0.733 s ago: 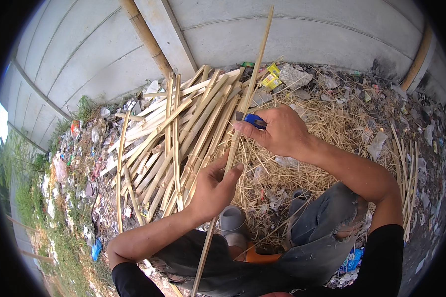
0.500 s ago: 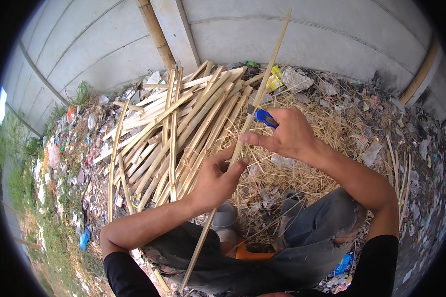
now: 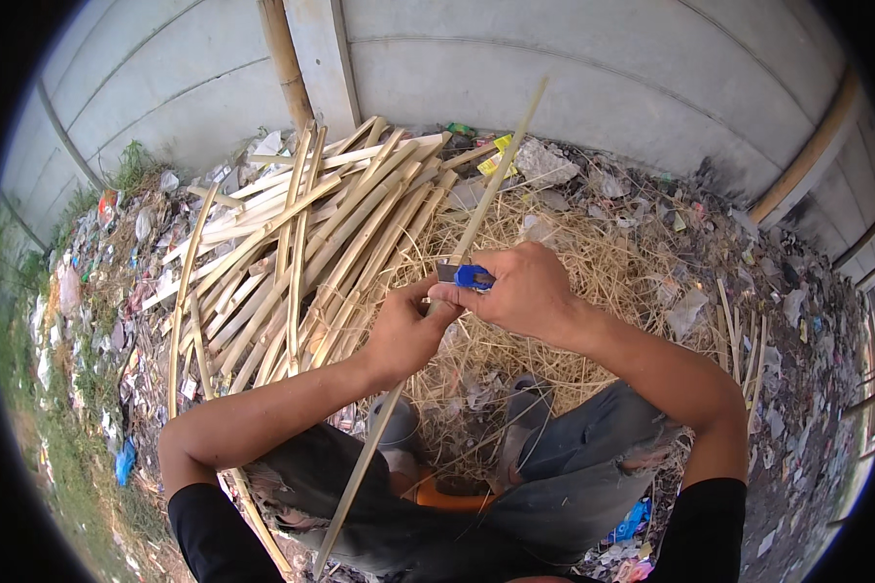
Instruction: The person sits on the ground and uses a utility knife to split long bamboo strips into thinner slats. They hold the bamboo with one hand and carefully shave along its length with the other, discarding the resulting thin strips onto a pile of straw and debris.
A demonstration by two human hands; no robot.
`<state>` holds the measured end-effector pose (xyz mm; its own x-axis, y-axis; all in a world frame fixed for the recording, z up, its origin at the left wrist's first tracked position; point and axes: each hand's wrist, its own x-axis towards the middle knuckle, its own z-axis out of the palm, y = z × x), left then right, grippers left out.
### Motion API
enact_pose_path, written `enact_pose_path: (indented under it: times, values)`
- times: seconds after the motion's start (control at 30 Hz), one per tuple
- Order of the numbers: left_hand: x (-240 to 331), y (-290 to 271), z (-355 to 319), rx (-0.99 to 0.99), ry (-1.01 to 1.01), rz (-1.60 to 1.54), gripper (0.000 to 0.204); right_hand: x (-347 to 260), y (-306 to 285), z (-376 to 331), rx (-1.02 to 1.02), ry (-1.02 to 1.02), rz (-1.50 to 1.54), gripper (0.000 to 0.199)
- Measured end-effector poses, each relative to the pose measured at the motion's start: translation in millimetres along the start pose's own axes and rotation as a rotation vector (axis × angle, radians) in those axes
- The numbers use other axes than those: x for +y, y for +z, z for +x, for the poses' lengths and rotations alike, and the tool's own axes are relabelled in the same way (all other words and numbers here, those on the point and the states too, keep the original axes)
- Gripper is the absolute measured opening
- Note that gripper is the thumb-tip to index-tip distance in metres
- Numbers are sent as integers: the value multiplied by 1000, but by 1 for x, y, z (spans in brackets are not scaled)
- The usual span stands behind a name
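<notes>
A left hand [image 3: 406, 332], fingers curled tight, grips a long, thin, pale wooden strip [image 3: 501, 170] slanting above the left thigh, as a right hand [image 3: 527, 291], closed around a blue-handled cutter [image 3: 473, 277], holds its flat metal blade at the strip beside a heap of pale wooden slats [image 3: 345, 238].

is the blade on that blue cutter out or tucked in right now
Out: the grey metal blade shows beyond the left end of the blue cutter in the right hand, at the pale strip.
</notes>
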<state>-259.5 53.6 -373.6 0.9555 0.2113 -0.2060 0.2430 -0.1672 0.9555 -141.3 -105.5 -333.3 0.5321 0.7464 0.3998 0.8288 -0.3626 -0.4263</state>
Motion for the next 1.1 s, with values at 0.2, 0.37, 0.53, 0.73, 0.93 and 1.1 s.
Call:
enact_pose_path:
  times: [0.2,0.37,0.53,0.73,0.93,1.1]
  values:
    - [23,12,14,-57,19,-55,52,31,-18,19,110,69,131,59]
    - [6,15,23,-32,69,-20,42,50,-32,23,78,141,190,54]
    - [5,18,25,-46,22,-26,46,58,-29,16,-170,148,342,51]
    - [-2,0,34,-77,-104,-210,34,36,-49,8,-463,59,531,45]
    - [10,-30,27,-210,-317,-501,34,44,-50,7,-172,222,261,51]
    - [17,-26,9,-533,-317,-565,60,63,-42,1,-83,253,221,53]
